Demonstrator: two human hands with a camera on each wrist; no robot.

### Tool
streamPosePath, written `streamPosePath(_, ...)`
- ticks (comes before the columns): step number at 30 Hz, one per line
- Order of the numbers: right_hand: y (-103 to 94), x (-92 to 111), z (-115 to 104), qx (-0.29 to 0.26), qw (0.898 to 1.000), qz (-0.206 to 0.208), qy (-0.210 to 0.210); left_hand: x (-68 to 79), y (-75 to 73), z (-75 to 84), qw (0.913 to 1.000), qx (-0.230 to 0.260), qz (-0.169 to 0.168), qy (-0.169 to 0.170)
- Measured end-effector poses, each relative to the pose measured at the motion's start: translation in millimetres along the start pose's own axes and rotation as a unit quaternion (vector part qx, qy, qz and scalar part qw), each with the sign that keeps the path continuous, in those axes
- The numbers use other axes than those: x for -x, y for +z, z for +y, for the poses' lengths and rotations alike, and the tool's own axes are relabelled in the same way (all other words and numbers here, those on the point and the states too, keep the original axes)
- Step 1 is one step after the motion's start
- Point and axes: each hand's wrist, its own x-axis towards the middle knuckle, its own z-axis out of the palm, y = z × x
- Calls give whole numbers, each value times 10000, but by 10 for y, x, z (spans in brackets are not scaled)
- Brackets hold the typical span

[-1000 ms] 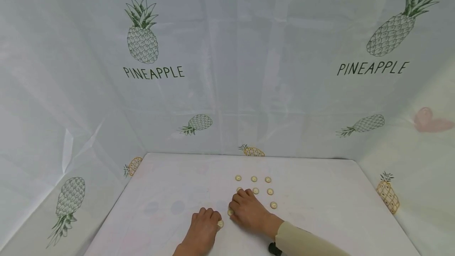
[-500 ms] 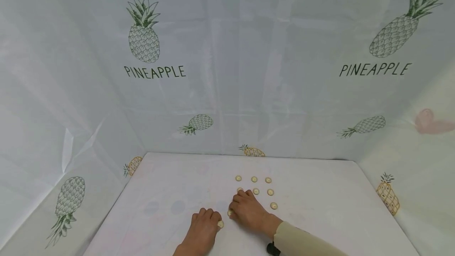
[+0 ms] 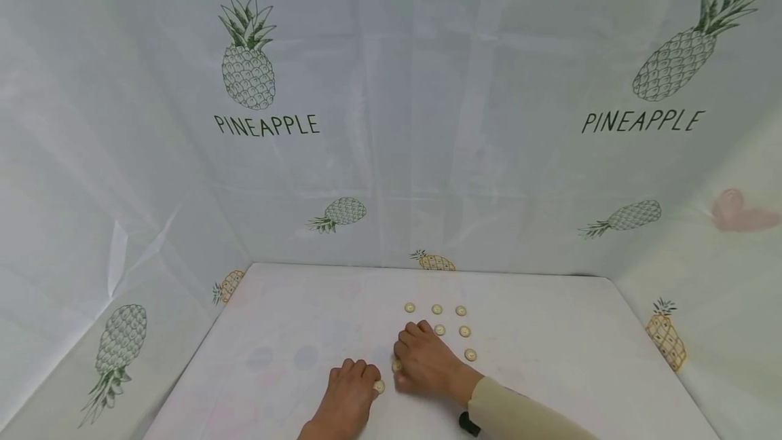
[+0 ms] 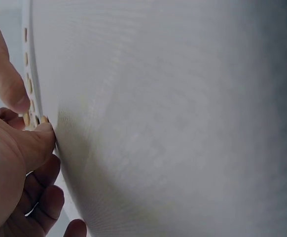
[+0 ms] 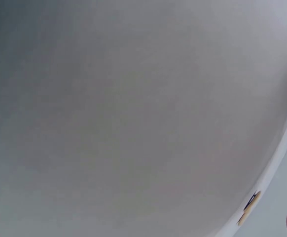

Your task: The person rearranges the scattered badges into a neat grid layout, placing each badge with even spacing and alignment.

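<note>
In the head view my left hand (image 3: 348,392) rests low on the white table and pinches a round cream button (image 3: 379,386) between thumb and fingertip. The left wrist view shows this button (image 4: 45,119) edge-on at the thumb tip. To its right, my right hand (image 3: 427,365) has curled fingers, with another cream button (image 3: 396,364) between thumb and index finger. Its underside is hidden in the head view. Several matching buttons, one of them a button (image 3: 440,330) beside the right fingertips, lie in rows beyond and to the right.
One button (image 3: 470,355) lies right of the right hand. A black object (image 3: 469,424) shows below the right sleeve (image 3: 519,413). White pineapple-print sheeting (image 3: 415,121) rises behind and beside the white table (image 3: 550,345).
My right hand has shifted slightly away from me and left, and its fingers now cover a button that showed at their tips. My left hand stays in place.
</note>
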Motion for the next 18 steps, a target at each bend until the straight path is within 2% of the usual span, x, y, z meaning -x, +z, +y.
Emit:
streamPosePath(5,-25,45,44,-20,9999,20,144,1,-13,1,10000,-31,50,21)
streamPosePath(9,-24,94,96,0,9996,187,217,12,-33,-3,9997,-123,174,89)
streamPosePath(13,-23,160,158,42,9992,317,249,13,-48,3,9997,-165,154,83)
streamPosePath(18,-63,269,259,-82,9992,225,324,9,-31,9,9996,-210,155,82)
